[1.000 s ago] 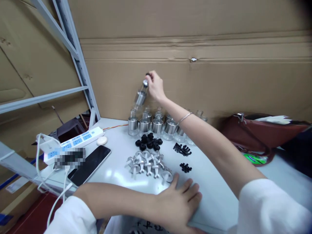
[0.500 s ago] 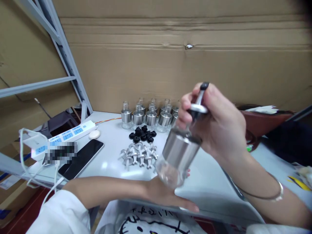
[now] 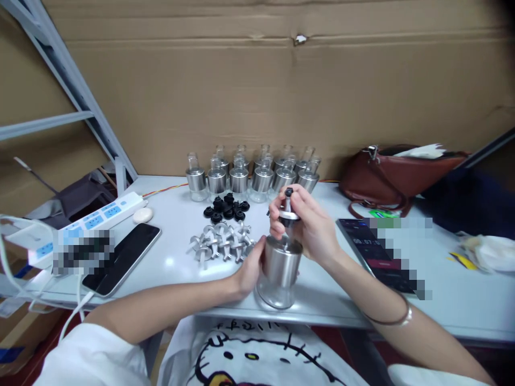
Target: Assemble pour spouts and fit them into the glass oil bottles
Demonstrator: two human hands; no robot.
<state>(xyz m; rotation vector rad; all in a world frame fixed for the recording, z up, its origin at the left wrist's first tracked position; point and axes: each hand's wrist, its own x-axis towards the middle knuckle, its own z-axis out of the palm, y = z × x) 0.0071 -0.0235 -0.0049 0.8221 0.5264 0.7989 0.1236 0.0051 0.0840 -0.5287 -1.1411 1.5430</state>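
Observation:
A glass bottle with a brushed metal sleeve [image 3: 282,262] is upright at the table's front edge. My left hand [image 3: 250,271] wraps around its left side, its fingers partly hidden behind the sleeve. Atop the bottle is a pour spout [image 3: 288,214] with a black tip, a silver disc and a black stopper. My right hand [image 3: 316,228] grips this spout, fingers closed around it. How deep the stopper sits in the neck I cannot tell. Beyond my hands lie a pile of black stoppers [image 3: 227,208] and a pile of silver spouts [image 3: 221,241].
Several similar bottles [image 3: 239,179] stand in rows by the cardboard wall [image 3: 201,96]. At left are a power strip [image 3: 94,220], a round white case [image 3: 143,215] and a phone [image 3: 123,260]. A second phone [image 3: 366,246] and a brown bag [image 3: 386,177] are at right.
The bottle, held up tilted by its spout, has come down upright to the table. My left hand, spread open beneath it, has closed on its side. The view has shifted right.

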